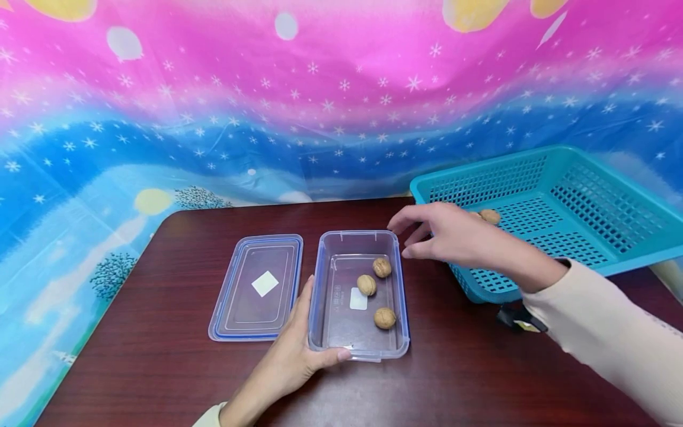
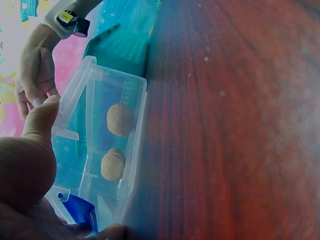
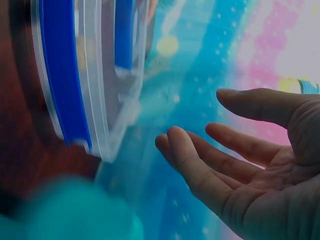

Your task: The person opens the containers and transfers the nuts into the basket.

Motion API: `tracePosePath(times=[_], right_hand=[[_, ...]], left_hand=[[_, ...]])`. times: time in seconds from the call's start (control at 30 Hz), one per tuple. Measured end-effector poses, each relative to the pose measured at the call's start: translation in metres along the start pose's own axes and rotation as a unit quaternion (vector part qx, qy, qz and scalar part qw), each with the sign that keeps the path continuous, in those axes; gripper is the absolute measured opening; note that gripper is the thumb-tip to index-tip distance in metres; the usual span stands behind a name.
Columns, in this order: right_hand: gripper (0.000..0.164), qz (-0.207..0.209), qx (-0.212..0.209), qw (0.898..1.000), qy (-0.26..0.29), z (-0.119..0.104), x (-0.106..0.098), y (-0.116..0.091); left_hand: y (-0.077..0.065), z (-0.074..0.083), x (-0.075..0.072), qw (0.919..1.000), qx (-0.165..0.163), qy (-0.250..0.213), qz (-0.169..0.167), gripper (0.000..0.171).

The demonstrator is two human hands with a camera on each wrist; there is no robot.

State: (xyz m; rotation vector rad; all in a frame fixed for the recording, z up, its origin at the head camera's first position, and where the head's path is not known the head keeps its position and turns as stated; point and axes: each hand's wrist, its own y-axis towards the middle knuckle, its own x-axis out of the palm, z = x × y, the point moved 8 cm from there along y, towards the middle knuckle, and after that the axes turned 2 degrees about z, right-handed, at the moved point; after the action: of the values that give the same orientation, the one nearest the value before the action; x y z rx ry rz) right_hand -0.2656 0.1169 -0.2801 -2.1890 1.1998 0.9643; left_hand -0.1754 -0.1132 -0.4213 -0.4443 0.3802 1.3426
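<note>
A clear plastic food container (image 1: 341, 350) stands on the table with three walnuts inside: one walnut (image 1: 381, 267) near the right wall, another walnut (image 1: 366, 285) beside it and a third walnut (image 1: 385, 318) nearer the front. My left hand (image 1: 301, 350) grips its front left corner, thumb on the front rim and fingers along the left side. Above the gap between container and basket hovers my right hand (image 1: 445, 234). In the right wrist view the right hand (image 3: 250, 165) has loosely bent fingers, thumb apart, and holds nothing. More walnuts (image 1: 489, 216) lie in the teal basket (image 1: 533, 255), partly behind that hand.
The container's lid (image 1: 256, 290), with a blue seal and a white label, lies flat to the left. A dark wooden table (image 1: 160, 332) carries everything. Behind it hangs a colourful printed cloth (image 1: 320, 118). The basket's wall rises at the right.
</note>
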Motion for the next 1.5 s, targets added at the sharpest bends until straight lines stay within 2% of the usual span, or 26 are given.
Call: tracePosePath(times=[0.3, 0.7, 1.17, 1.5], right_hand=[[0.036, -0.016, -0.018, 0.999, 0.032, -0.008, 0.038, 0.008], [0.040, -0.055, 0.031, 0.997, 0.045, 0.001, 0.081, 0.028], [0.038, -0.051, 0.078, 0.996, -0.001, 0.006, 0.097, 0.039], [0.036, -0.045, 0.083, 0.995, 0.021, 0.007, 0.105, 0.041]], left_hand=[[0.000, -0.001, 0.000, 1.0000, -0.009, -0.001, -0.003, 0.135], [0.000, -0.003, 0.000, 0.9999, -0.012, 0.000, -0.006, 0.136], [0.001, -0.001, 0.000, 1.0000, 0.000, -0.004, -0.004, 0.136], [0.001, -0.002, 0.001, 0.9999, -0.007, -0.004, -0.007, 0.136]])
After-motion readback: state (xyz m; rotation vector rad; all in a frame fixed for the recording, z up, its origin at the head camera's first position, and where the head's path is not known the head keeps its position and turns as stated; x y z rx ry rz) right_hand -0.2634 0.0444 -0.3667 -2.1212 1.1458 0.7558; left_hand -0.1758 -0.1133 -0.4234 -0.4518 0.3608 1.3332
